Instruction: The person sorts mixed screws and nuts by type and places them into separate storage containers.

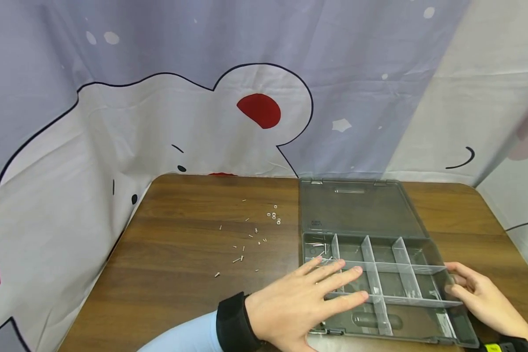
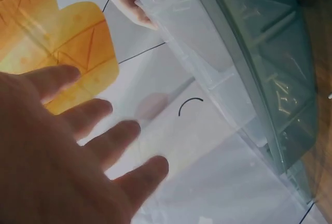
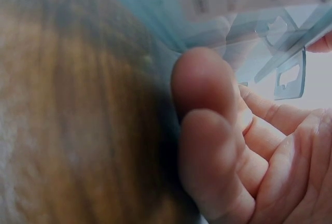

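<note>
A clear grey compartment box (image 1: pixel 422 302) lies on the table with its lid (image 1: pixel 361 210) folded back flat behind it. Several small screws (image 1: pixel 320 245) sit in the back left compartment. My left hand (image 1: pixel 301 304) hovers palm down over the box's left part, fingers spread and holding nothing; it hides some compartments. At the right side wall, my right hand (image 1: pixel 484 296) grips the box, thumb near the rim. Its curled fingers (image 3: pixel 205 84) show close up in the right wrist view, beside the box's wall and low over the wood.
Loose screws (image 1: pixel 241 258) lie scattered on the wooden table (image 1: pixel 171 303) left of the box. A few small washers (image 1: pixel 274 216) are grouped farther back. Behind the table hangs a printed cloth (image 1: pixel 158 122).
</note>
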Motion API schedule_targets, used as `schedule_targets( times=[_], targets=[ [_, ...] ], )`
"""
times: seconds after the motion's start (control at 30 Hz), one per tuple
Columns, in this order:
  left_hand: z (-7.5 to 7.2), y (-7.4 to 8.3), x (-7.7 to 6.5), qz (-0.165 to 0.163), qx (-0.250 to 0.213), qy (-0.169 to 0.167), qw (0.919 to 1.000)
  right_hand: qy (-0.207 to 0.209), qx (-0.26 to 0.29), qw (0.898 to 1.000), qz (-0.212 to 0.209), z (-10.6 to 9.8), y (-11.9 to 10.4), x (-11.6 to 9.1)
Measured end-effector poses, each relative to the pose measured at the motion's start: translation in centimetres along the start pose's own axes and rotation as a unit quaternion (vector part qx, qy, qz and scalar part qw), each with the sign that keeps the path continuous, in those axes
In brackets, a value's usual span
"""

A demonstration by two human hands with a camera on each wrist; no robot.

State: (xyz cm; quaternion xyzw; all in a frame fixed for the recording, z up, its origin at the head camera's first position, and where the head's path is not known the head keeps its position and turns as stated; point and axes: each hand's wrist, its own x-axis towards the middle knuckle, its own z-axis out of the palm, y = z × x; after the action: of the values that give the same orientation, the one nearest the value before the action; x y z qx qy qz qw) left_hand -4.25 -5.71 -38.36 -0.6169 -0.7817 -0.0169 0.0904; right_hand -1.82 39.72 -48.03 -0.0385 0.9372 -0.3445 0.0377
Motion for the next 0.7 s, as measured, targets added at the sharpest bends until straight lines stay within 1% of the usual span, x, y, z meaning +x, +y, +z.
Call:
schedule_targets(
  times=[0.07,0.1,0.2,0.3,0.37,0.47,0.6,0.7],
  targets=[
    [0.0,0.0,-0.2,-0.018,-0.004,-0.025,0.9995,-0.002,0.0,1.0,0.003,0.0,0.0,-0.1],
    [0.0,-0.1,-0.3,-0.025,0.0,-0.029,0.9993,-0.002,0.0,1.0,0.003,0.0,0.0,-0.1],
    [-0.1,-0.6,-0.5,-0.046,0.011,-0.017,0.9987,0.002,-0.003,1.0,0.002,0.0,0.0,-0.1],
    [-0.2,-1.6,-0.7,-0.077,0.005,0.003,0.997,0.006,-0.003,1.0,-0.002,0.1,0.0,0.0],
    [-0.2,-2.5,-1.0,-0.101,-0.006,0.014,0.9948,0.007,-0.002,1.0,-0.001,0.1,0.0,-0.1],
    [-0.3,-4.1,-1.4,-0.14,-0.015,0.018,0.9898,0.001,-0.003,1.0,0.005,0.1,0.0,-0.1],
    [0.0,-6.6,-2.4,-0.188,-0.027,0.016,0.9817,-0.003,-0.006,1.0,0.008,0.0,0.0,0.0],
    [0.4,-8.6,-3.4,-0.223,-0.047,0.009,0.9736,-0.004,-0.008,1.0,0.009,0.0,0.1,0.0]
  ],
)
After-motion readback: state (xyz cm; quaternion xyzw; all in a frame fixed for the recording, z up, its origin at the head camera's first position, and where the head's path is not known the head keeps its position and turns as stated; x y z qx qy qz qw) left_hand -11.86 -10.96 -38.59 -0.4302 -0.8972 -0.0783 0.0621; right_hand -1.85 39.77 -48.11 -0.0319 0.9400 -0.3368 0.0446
